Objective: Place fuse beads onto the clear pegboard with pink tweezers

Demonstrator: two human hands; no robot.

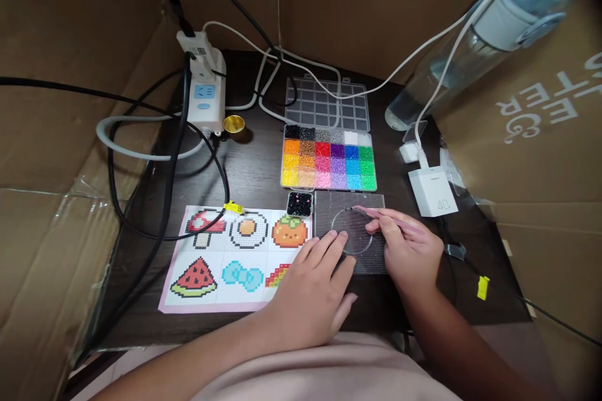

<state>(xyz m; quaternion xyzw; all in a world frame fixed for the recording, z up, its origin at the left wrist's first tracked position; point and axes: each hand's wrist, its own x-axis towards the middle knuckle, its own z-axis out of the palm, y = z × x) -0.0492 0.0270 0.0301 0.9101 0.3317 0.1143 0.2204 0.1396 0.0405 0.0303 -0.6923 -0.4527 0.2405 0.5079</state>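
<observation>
We look down and forward from one head-worn camera, close over the desk (254,175), its edges perhaps warped.

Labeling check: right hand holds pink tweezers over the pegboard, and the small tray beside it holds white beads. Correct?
Not quite. The tray holds black beads, not white. The rest stands: the right hand holds pink tweezers over the pegboard. The head view shows it.
</observation>
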